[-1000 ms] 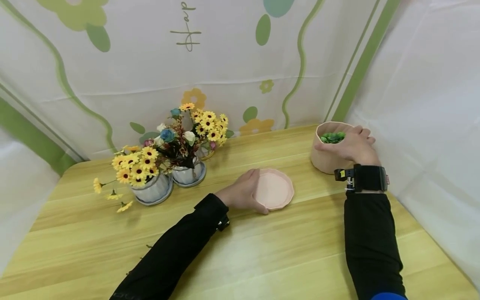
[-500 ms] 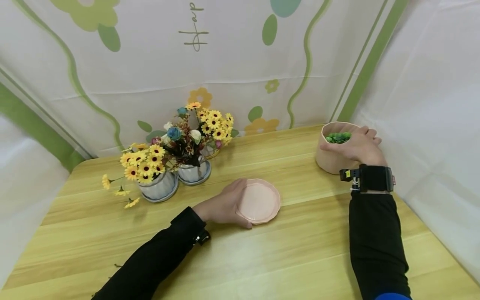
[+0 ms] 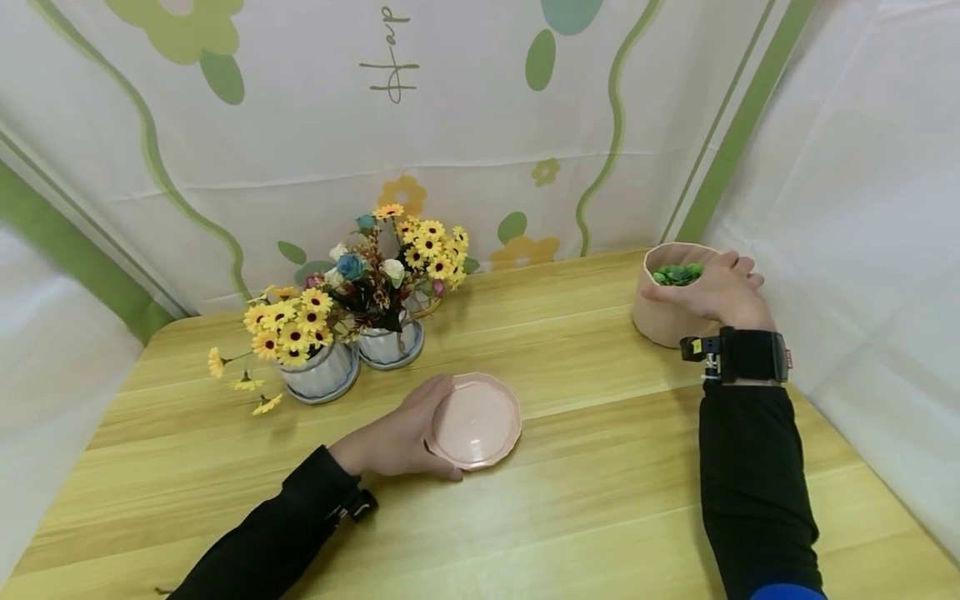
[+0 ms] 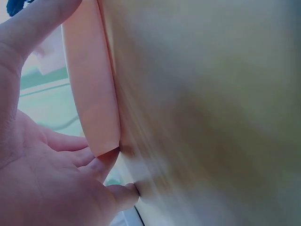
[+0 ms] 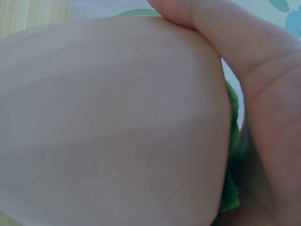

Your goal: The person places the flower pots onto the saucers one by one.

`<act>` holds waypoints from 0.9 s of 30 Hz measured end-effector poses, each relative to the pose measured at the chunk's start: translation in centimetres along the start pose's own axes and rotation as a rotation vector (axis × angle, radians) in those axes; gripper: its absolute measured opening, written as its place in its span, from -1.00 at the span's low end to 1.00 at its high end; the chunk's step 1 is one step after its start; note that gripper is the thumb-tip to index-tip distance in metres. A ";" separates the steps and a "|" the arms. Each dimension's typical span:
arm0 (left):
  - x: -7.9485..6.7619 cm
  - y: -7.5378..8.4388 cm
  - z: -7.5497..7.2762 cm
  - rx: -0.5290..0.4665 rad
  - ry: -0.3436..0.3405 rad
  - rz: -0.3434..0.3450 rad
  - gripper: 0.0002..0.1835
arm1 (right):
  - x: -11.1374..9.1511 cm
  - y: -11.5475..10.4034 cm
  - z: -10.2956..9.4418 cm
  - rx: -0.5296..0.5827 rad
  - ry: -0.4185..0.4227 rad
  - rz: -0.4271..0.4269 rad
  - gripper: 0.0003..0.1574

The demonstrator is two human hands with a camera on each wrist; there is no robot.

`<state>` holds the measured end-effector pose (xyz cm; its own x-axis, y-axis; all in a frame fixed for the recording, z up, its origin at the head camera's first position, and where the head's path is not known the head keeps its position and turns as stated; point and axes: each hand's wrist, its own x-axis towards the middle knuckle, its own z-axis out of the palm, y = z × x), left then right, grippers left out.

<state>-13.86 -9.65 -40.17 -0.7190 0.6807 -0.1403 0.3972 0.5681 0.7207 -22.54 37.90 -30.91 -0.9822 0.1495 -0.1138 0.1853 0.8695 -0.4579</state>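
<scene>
My left hand (image 3: pixel 397 437) holds a shallow pink saucer (image 3: pixel 478 423) by its left rim, thumb at the near side and fingers at the far side. Its faceted side wall (image 4: pixel 91 89) sits right at the tabletop in the left wrist view. Over at the back right, my right hand (image 3: pixel 723 293) grips the top of a pink flowerpot (image 3: pixel 660 318), thumb across the near rim and fingers over the far side. Green leaves (image 3: pixel 677 274) show inside the pot, which stands upright. In the right wrist view the pot's wall (image 5: pixel 113 108) fills most of the picture and the leaves are largely hidden.
Several potted artificial flowers stand at the back left: yellow daisies in a whitish pot (image 3: pixel 318 375), mixed roses in another pot (image 3: pixel 378 343), and more yellow daisies (image 3: pixel 429 246) behind. A printed cloth (image 3: pixel 480 125) hangs behind the wooden table (image 3: pixel 585 500).
My left hand has drawn the saucer left and toward me, away from the pot. The right hand stays on the pot; the head view has shifted slightly.
</scene>
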 end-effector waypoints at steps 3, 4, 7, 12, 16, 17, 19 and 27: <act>-1.3 -0.4 -0.1 -0.017 0.013 -0.024 0.45 | 0.0 0.0 0.0 -0.008 0.000 0.001 0.85; -1.7 -0.6 -0.1 -0.018 0.018 -0.028 0.45 | 0.1 0.0 0.0 -0.012 -0.001 0.001 0.86; -2.9 -0.9 -0.2 -0.033 0.030 -0.041 0.45 | 0.1 0.0 0.0 -0.012 0.000 -0.003 0.85; -4.6 -1.3 -0.3 -0.030 0.047 -0.059 0.46 | 0.2 0.1 -0.1 -0.003 -0.004 -0.007 0.84; -5.4 -1.5 -0.4 -0.032 0.059 -0.058 0.45 | 0.1 0.1 -0.2 -0.004 -0.016 -0.001 0.87; -5.5 -1.5 -0.4 -0.030 0.062 -0.056 0.45 | 0.1 0.1 -0.2 -0.004 -0.020 0.001 0.88; -5.5 -1.5 -0.4 -0.031 0.064 -0.051 0.44 | 0.1 0.0 -0.2 -0.004 -0.023 0.001 0.89; -5.6 -1.4 -0.4 -0.030 0.068 -0.062 0.46 | 0.1 -0.4 0.1 -0.003 -0.032 -0.016 0.92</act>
<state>-10.64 -14.41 -40.13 -0.7790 0.6113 -0.1395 0.3346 0.5935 0.7320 -22.76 37.54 -30.79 -0.9835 0.1210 -0.1347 0.1699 0.8731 -0.4569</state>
